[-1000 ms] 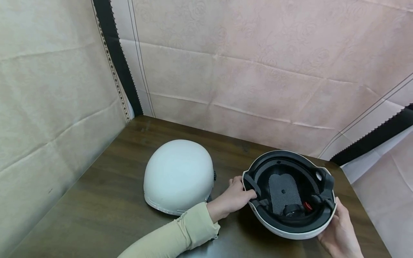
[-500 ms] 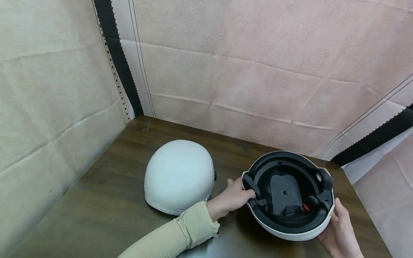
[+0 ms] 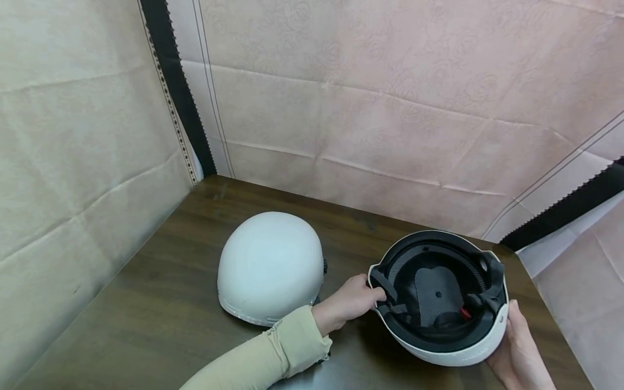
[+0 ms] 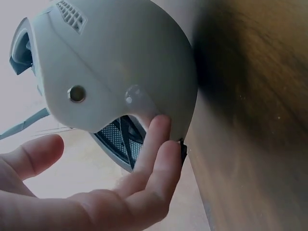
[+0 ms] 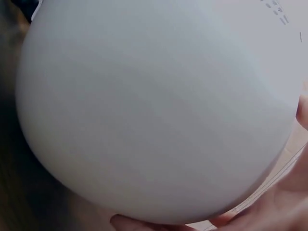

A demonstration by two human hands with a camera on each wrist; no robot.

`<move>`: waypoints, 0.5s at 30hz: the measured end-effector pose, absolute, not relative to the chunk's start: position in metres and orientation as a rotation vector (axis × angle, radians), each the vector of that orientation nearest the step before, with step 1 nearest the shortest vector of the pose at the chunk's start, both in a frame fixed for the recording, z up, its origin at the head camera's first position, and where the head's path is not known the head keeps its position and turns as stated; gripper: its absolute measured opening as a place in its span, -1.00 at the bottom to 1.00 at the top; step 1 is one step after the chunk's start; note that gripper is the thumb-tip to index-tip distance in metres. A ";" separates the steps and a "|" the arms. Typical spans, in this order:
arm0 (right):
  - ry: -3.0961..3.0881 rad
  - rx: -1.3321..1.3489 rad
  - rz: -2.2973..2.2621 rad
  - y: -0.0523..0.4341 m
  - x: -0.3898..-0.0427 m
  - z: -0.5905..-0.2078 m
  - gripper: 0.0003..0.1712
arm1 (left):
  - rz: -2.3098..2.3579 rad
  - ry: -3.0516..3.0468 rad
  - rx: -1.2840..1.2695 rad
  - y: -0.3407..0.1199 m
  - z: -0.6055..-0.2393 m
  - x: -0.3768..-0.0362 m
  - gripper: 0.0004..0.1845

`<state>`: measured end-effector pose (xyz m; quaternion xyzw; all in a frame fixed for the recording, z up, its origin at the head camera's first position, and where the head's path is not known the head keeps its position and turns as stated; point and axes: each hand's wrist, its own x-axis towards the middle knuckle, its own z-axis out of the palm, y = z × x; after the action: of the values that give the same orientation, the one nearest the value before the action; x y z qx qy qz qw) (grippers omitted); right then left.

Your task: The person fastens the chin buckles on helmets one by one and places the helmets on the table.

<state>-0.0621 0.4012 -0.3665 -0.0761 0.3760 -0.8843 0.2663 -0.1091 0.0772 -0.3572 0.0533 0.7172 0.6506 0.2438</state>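
Grip: left hand [image 3: 352, 301] clasps the left rim of the upturned white helmet [image 3: 441, 300]; right hand [image 3: 518, 355] cups its near-right shell
Helmet: tilted above the table [image 3: 146, 303], right side
Second helmet [image 3: 270, 266]: dome-up, left

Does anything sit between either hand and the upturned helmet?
Nothing visible does. The left hand already grips the upturned helmet at its near-left rim, and the right hand holds its right side. The second helmet lies apart, to the left.
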 end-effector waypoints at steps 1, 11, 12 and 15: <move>0.995 -0.224 -2.391 0.401 -0.062 -0.367 -0.41 | 1.781 1.956 0.139 0.076 -0.357 -0.109 -0.83; 1.197 -0.177 -2.330 0.401 -0.064 -0.367 -0.42 | 1.706 2.013 0.156 0.073 -0.357 -0.109 -0.49; 1.206 -0.181 -2.323 0.401 -0.064 -0.367 -0.42 | 1.706 2.011 0.152 0.073 -0.358 -0.109 -0.51; 1.196 -0.236 -2.333 0.402 -0.065 -0.369 -0.36 | 1.723 1.997 0.143 0.073 -0.359 -0.110 -0.55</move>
<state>-0.0645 0.4015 -0.3687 -0.0869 0.4398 -0.8577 0.2519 -0.1103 0.0727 -0.3595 0.0524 0.7325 0.6319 0.2476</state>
